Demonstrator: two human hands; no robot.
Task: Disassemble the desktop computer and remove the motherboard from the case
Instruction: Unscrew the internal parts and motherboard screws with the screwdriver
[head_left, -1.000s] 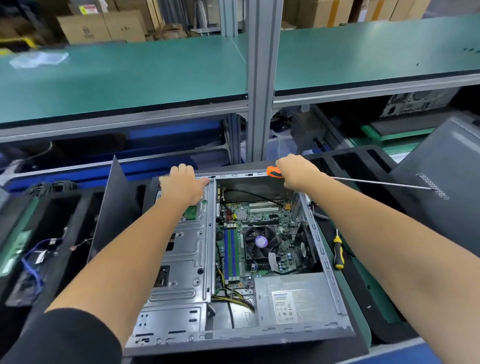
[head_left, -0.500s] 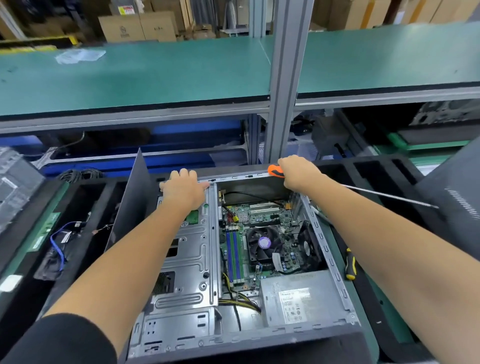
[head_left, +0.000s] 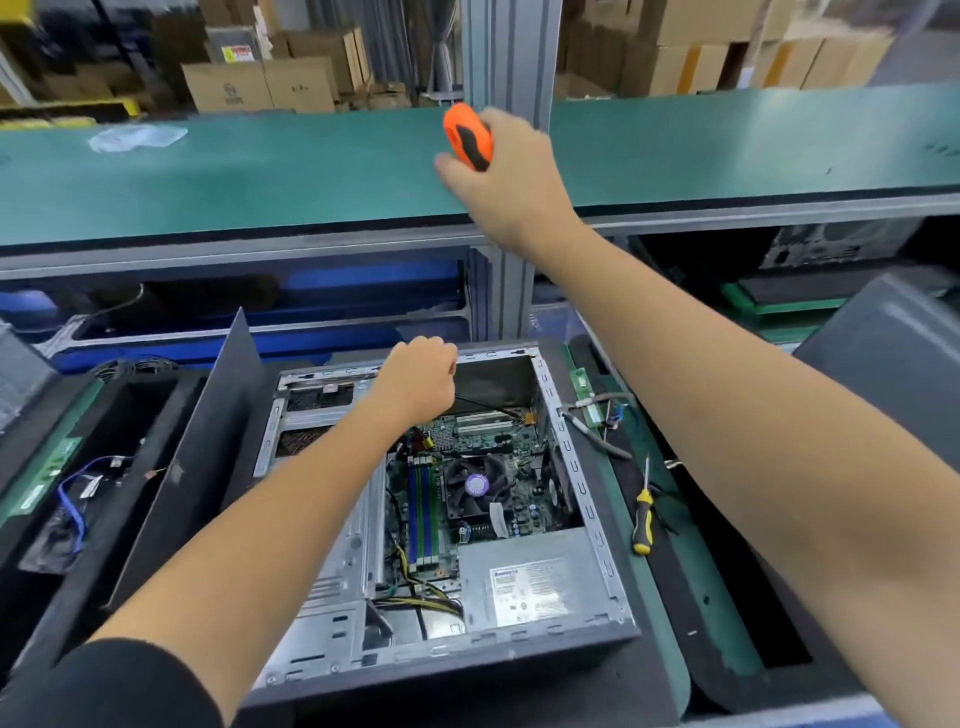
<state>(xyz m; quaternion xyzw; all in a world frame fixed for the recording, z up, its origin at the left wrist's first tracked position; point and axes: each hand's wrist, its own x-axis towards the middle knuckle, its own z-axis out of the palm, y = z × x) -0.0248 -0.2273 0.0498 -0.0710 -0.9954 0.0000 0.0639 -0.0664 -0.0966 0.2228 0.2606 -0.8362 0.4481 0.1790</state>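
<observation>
Right hand: raised in front of the green shelf, fingers wrapped round the orange-and-black screwdriver handle; the shaft is hidden from view. Left hand: curled into a loose fist at the far rim of the open case, knuckles over the rim; whether it pinches anything cannot be told.

Case: grey metal tower lying on its side on the surface, open side up. Contents: motherboard seated on the case floor in the far right part; black CPU fan with a purple centre label on it; blue and green memory sticks just left of the fan; silver power supply in the near right corner, white label up; yellow and black cables running between the supply and the board; metal drive cage along the left side, partly under the left forearm.

Outside the case: yellow-and-black screwdriver lying on dark foam to the right; dark panel leaning to the left; left foam tray holding a blue cable.
</observation>
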